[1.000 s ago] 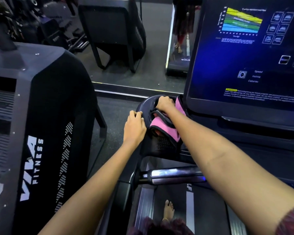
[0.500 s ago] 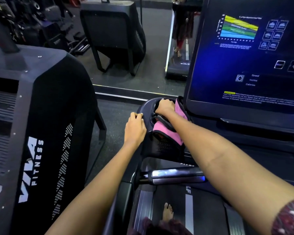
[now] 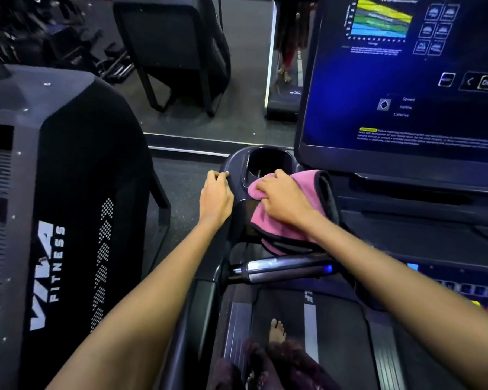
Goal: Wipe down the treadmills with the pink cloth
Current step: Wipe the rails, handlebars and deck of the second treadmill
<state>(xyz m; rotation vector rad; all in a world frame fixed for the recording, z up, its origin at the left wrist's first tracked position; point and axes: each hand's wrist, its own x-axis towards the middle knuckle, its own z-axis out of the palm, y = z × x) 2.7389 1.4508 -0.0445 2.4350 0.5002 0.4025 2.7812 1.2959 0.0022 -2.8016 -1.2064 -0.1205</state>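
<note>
I had the right hand [image 3: 286, 202] bunching the pink cloth [image 3: 312, 212] on the treadmill [image 3: 238, 175] console beside its cup holder [image 3: 269, 161], the left hand [image 3: 216, 197] curled over the console's outer edge, "VIVA FITNESS" [image 3: 47, 274] on the neighbouring machine and "Speed", "Calories", "OK" on the screen [image 3: 406, 80].

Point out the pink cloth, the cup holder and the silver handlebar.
pink cloth [image 3: 310, 178]: head view, upper fold right of the knuckles.
cup holder [image 3: 269, 161]: head view, dark inner wall.
silver handlebar [image 3: 282, 267]: head view, middle of the shiny bar.
</note>
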